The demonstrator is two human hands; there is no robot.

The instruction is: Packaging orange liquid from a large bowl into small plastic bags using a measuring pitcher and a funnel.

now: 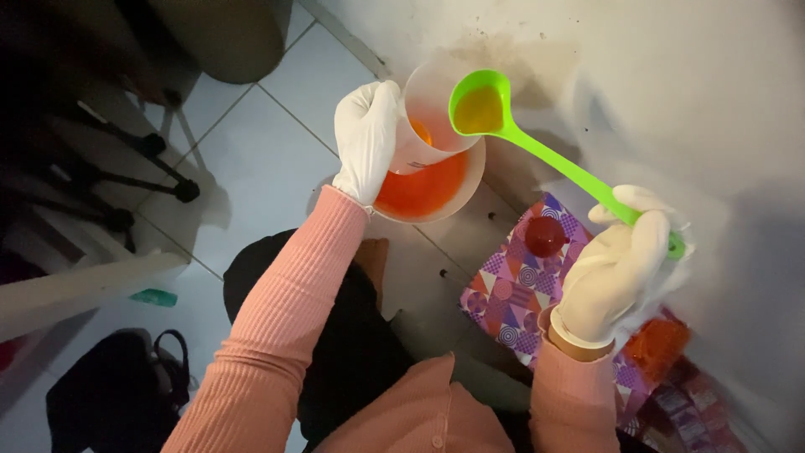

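I am wrapping my left hand (366, 138) around the clear jug (423, 126), which is tipping over a bowl (428, 189) of orange liquid. My right hand (616, 273) is gripping the green ladle (503, 117), its scoop just beside the jug. I think I am scooping liquid; next needs a slow, steady tilt.

A clear plastic measuring jug (428, 117) stands in a shallow round white bowl (436, 189) on the tiled floor (251, 159). The white-gloved left hand (366, 138) grips the jug's left side. Right of it, the white-gloved right hand (616, 273) holds a green plastic ladle (503, 117), its scoop over the jug's rim. A patterned purple mat (511, 294) lies below the ladle, with a small red round cap (545, 236) on it.
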